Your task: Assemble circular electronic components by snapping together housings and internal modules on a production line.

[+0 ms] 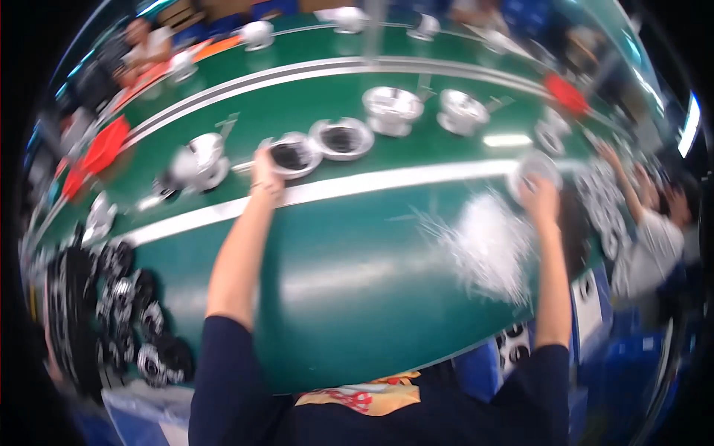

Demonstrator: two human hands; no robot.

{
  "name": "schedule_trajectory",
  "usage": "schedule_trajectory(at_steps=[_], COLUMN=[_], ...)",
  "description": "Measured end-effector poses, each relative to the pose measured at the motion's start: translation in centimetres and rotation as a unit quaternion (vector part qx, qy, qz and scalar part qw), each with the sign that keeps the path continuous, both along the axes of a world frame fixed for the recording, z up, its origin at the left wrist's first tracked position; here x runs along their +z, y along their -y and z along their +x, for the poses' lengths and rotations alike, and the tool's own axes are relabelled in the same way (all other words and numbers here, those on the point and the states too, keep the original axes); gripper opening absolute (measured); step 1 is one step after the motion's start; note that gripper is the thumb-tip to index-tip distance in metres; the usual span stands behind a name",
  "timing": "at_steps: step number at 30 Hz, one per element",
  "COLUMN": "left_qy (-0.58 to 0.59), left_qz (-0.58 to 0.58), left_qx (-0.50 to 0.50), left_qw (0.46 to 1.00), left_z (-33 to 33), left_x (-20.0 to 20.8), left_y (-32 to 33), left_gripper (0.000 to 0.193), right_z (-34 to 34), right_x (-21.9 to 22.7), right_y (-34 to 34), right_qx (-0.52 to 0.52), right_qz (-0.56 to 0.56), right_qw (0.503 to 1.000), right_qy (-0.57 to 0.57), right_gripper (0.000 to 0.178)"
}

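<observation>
Left hand (pixel 268 177) touches, grip unclear, a white, dark-centred dish (pixel 295 154) on the green belt (pixel 305 104); right hand (pixel 542 196), well apart, holds a blurred pale disc (pixel 531 168). Light, level handling should suit both.

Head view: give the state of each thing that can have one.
Left dish: dark centre facing up.
Right dish: dark centre facing up.
Left hand: at the left dish's rim, grip unclear.
Right hand: on a white round part, blurred.
Pale strips: heaped loosely on the green table.
Flared white housing: upright, wide end up.
Black-and-silver parts: crowded together, far left.
</observation>
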State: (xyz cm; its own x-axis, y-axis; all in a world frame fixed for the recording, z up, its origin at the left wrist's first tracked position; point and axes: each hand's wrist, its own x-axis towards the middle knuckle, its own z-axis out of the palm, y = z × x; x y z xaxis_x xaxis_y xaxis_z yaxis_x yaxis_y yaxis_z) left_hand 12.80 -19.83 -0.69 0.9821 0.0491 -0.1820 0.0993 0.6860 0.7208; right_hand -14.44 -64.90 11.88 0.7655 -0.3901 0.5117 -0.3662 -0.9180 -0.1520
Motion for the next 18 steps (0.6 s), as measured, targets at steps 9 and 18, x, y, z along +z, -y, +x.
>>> schedule_trajectory(at_steps=[9,18], left_qy=[0.345,0.03], left_qz=[0.545,0.682], left_qx=[0.156,0.362], left_qw=[0.748,0.635], left_z=[-7.8,1.6], left_x=[7.8,2.6], left_y=[-6.8,-27.9], left_gripper=[0.024,0.043], right_z=[0.9,-2.1], right_x=[-2.7,4.6], right_y=[4.1,-9.7], right_qx=[-0.085,0.093], right_qz=[-0.056,0.053], right_qw=[0.993,0.984], right_qy=[-0.054,0.146], right_gripper=[0.012,0.007])
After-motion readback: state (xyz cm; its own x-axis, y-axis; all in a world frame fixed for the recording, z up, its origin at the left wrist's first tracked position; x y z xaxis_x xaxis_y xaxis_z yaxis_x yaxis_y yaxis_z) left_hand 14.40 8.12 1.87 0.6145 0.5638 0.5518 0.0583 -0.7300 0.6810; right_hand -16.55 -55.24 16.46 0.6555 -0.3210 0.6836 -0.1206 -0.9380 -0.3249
